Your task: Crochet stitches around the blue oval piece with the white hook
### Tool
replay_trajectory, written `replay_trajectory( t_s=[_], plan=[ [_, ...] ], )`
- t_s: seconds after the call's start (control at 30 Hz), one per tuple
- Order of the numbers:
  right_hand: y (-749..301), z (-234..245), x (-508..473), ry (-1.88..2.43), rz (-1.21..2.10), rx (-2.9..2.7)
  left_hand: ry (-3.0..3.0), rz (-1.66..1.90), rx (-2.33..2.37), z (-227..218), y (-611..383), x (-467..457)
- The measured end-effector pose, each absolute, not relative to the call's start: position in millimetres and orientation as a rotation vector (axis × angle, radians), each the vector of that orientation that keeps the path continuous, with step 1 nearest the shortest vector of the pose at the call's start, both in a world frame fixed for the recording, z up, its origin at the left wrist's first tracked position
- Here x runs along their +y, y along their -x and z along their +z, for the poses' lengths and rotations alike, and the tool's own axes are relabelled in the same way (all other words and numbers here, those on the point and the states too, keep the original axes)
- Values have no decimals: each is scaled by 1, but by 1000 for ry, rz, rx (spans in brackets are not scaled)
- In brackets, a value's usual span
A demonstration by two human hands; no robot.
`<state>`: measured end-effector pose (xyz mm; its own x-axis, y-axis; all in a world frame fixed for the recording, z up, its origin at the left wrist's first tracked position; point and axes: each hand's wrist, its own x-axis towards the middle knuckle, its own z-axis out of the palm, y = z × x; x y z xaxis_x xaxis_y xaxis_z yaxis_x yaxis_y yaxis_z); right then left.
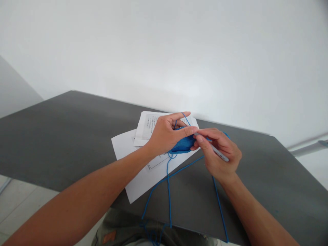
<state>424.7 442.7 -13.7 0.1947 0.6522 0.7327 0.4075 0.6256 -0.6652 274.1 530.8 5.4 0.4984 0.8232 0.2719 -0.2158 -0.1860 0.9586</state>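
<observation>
My left hand (166, 133) pinches a small blue crocheted piece (182, 145) between thumb and fingers, with a strand of blue yarn (186, 118) looped over its raised index finger. My right hand (220, 153) is closed round a silver crochet hook (219, 154), whose tip points into the blue piece. Both hands meet above the sheets of paper. More blue yarn (168, 186) trails from the work over the table's near edge toward my lap.
Two white printed sheets (133, 164) lie overlapping on a dark grey table (64, 136), under my hands. A plain white wall stands behind. The near table edge runs just above my lap, with pale floor at the left.
</observation>
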Motion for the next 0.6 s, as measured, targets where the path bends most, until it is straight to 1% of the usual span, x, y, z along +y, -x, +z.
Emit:
replay_trajectory(
  t_s=[0.17,0.33,0.5,0.6],
  plan=[
    [-425,-13,442,985,201,-1411,-1506,1016,555,8,-274,532],
    [-426,-15,441,1034,91,-1475,-1521,1046,609,7,-276,531],
    [-423,-12,438,1092,-380,-1711,-1367,1036,602,8,-278,530],
    [-418,-7,437,1075,-593,-1766,-1255,1011,554,13,-276,528]
  ],
)
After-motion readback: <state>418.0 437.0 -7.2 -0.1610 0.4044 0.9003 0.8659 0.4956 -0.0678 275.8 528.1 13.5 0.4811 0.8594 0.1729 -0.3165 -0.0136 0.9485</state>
